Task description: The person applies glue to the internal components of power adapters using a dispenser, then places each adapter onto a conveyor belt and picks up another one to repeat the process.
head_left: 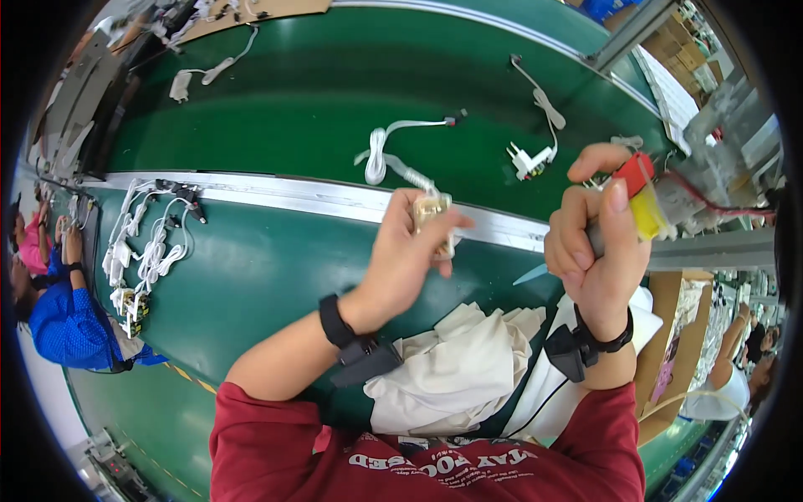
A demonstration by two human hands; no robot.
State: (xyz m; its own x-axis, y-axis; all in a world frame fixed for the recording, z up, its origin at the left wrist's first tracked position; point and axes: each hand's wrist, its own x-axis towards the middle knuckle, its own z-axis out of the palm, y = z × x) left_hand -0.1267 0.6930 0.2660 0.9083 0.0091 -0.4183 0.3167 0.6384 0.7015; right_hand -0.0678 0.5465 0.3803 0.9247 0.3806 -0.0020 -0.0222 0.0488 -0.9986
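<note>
My left hand [406, 251] is closed on a small adapter [432, 216] in a pale, partly see-through housing, over the near edge of the metal rail. A white cable [376, 159] trails from it onto the green belt, coiled in a bundle with a dark plug at its far end. On the right, my right hand [598, 238] is raised and wrapped around a syringe-like tool. A pale blue tapered tip [531, 274] sticks out of it to the left, apart from the adapter. Red and yellow parts [640, 171] show by my thumb; the fist hides most of the body.
Other white adapters [527, 161] with cables lie on the belt [284, 134]. Several cabled adapters [150, 238] sit on the bench at left. White cloth [456, 360] lies before me, a cardboard box [677, 351] at right. A person in blue [71, 322] works at far left.
</note>
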